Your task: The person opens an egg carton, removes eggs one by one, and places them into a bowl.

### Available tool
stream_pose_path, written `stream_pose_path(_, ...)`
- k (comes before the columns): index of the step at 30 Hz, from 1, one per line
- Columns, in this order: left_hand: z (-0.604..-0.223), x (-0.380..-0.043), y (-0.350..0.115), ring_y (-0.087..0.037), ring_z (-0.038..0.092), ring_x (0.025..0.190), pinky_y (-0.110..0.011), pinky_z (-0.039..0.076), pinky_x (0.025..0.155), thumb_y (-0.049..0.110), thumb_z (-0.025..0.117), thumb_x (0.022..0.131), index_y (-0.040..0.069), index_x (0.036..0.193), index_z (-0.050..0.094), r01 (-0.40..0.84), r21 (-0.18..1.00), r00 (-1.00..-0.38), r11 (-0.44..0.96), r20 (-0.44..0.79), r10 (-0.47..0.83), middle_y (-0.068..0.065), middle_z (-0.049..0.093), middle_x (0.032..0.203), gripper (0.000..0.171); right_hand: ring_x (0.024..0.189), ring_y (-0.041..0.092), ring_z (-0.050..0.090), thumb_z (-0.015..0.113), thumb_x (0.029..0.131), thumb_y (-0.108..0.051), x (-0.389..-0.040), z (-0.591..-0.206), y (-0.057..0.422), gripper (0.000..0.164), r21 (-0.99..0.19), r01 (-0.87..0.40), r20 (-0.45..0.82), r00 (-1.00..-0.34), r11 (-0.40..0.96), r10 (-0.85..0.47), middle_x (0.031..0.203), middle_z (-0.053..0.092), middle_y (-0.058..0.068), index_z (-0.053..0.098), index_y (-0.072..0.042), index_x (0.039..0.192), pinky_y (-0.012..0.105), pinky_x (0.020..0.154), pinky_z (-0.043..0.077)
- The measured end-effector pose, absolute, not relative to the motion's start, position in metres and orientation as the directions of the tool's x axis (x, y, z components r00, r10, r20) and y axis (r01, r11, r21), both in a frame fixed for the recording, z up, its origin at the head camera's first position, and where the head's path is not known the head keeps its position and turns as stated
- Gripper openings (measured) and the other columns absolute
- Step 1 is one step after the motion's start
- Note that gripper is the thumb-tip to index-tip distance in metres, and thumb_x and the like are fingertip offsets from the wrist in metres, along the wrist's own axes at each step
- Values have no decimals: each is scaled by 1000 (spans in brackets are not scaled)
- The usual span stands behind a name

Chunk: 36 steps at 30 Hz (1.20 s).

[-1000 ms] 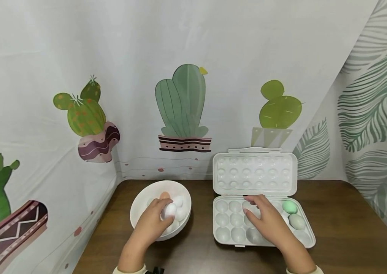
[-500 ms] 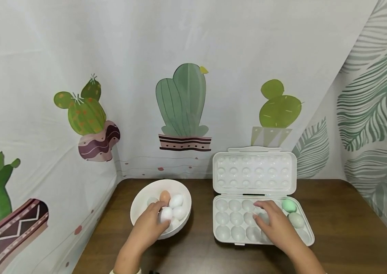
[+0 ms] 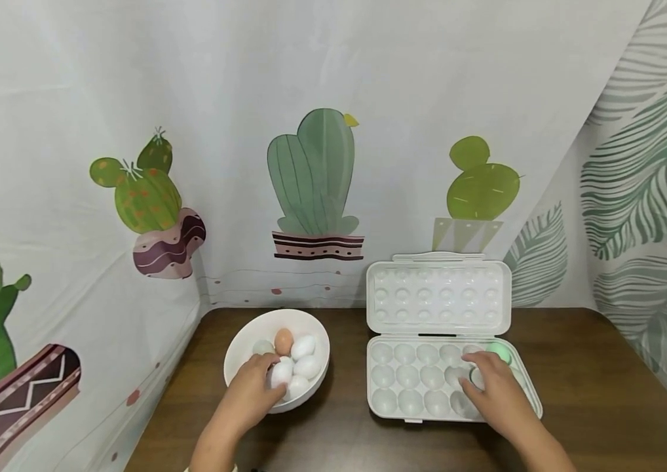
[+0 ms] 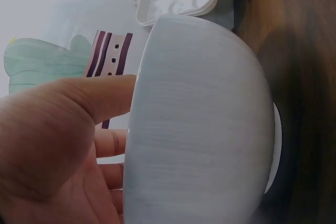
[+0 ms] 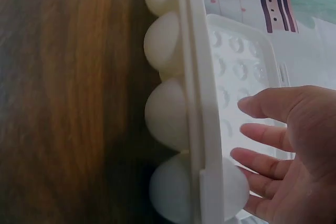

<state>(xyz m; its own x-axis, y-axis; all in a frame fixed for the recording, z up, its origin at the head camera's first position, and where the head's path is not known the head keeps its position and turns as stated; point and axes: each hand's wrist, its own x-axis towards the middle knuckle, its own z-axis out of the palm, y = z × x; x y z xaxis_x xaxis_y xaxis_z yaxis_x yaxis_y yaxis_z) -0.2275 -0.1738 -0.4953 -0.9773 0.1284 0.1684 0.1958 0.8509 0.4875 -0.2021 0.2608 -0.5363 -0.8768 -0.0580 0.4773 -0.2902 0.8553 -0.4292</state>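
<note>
My left hand (image 3: 252,388) is inside the white bowl (image 3: 238,351), thumb and fingers pinching a white egg (image 3: 281,373). Several other white eggs (image 3: 308,366), a brown egg (image 3: 284,341) and a pale egg (image 3: 263,347) lie around it. In the left wrist view the bowl wall (image 4: 199,114) hides my fingertips. Over the right part of the open egg carton (image 3: 373,412), my right hand (image 3: 495,390) has its fingers spread and apart. A green egg (image 3: 499,352) sits in the back right corner. Near those fingers, a pale egg (image 5: 235,188) rises above the carton rim in the right wrist view.
The carton's raised lid (image 3: 439,298) leans at the back, close to the cactus-printed curtain (image 3: 322,78). Bowl and carton stand apart on a brown wooden table (image 3: 348,393). Rounded egg cups (image 5: 165,111) bulge under the carton's rim.
My left hand draws slightly toward me and left, the white egg shifting with it and more eggs showing. My right hand moves right across the carton, uncovering middle cups and covering the grey-green egg.
</note>
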Motion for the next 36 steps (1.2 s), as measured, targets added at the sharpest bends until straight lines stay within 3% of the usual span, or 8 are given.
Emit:
stream_pose_path(11,-498,-226,-179,-21,62,93,-43,51,89,15,79,74,4,115,67,194,446,-976,874,181,124,-9,61,106,44,111,45,61,80,81,-10,-199,-539,268,38,-443,-239,432,-902,864,-28,117,63,26,67,0,115,58,92,50)
stream_pose_path(20,-499,-225,-183,-19,61,91,-41,52,83,16,80,71,8,111,69,171,424,-981,889,159,113,-6,64,104,42,111,48,60,78,82,-12,-199,-543,271,45,-409,-173,314,-948,896,-39,119,60,29,63,6,120,60,94,49)
stream_pose_path(36,-503,-224,-186,-21,60,88,-42,51,76,18,82,69,11,107,68,145,410,-985,900,145,92,-5,62,99,41,105,45,63,71,82,-1,-198,-545,268,36,-397,-160,353,-936,904,-11,113,62,26,65,5,117,58,89,51)
